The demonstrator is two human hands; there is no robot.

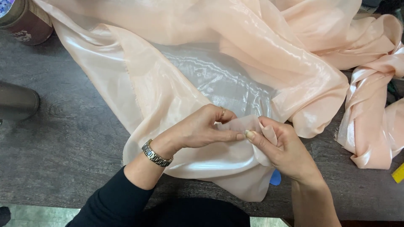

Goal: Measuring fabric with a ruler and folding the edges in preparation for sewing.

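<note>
Two hands: left hand (202, 128), right hand (280, 147) pinching one peach fabric (235, 67) fold | one wristwatch (155, 154) (left wrist) | dark table (63, 159)

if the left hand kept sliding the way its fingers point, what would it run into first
The left hand points right, fingertips already pinching the peach fabric. Going straight on, it would meet the right hand almost at once; their fingertips look nearly touching, though depth is hard to judge.

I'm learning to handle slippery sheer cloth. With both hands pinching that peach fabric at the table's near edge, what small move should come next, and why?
Probably slide the right hand rightwards along the fold while the left hand holds its pinch. Both hands grip one small bunched spot of the peach fabric, and the cloth around it lies loose and rumpled on the table.
</note>
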